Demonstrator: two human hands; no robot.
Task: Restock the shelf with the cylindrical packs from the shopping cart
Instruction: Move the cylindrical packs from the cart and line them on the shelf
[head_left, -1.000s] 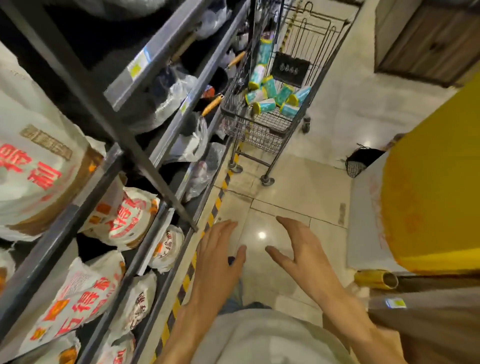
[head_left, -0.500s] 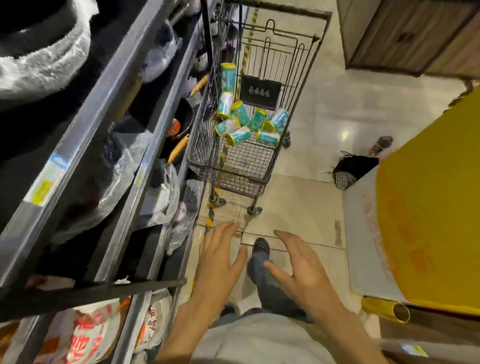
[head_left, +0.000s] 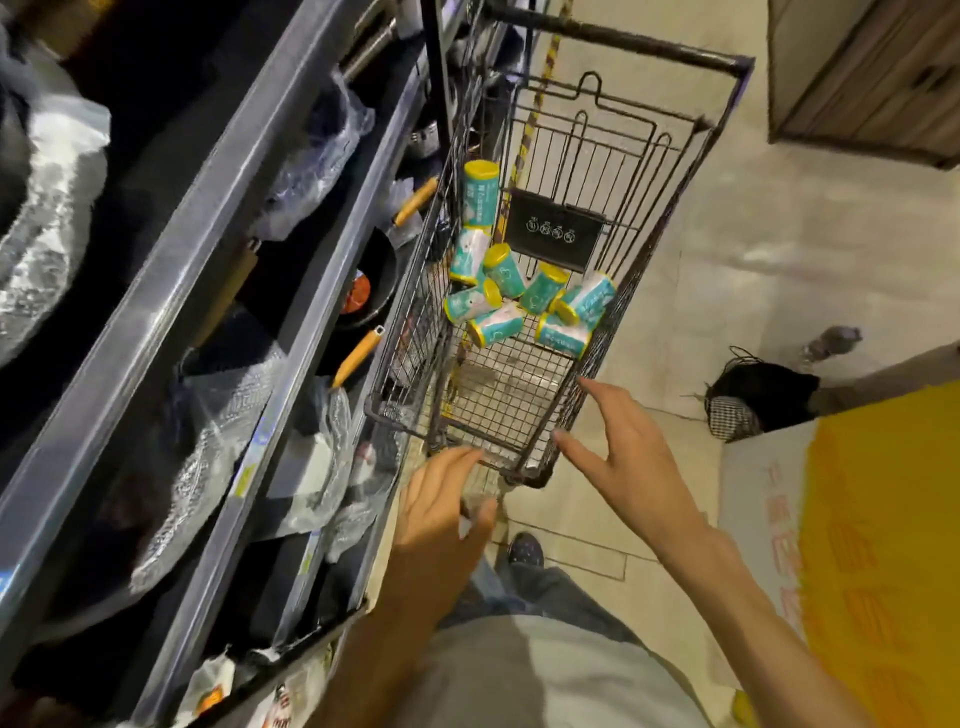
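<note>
both empty, spread hands, left hand (head_left: 441, 512) and right hand (head_left: 631, 460), hover at the black wire shopping cart's (head_left: 675, 218) near rim, teal yellow-capped cylindrical packs (head_left: 511, 299) lying above them mid-frame.

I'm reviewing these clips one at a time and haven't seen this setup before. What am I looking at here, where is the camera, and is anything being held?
There is no machine: a camera worn on a person's head looks forward and down at their bare hands. The left hand and right hand are both open and empty, reaching toward the near end of a wire shopping cart. At the cart's far end lies a loose heap of teal cylindrical packs with yellow lids, one standing upright. On the left runs a metal shelf holding plastic-wrapped goods and pans with orange handles.
</note>
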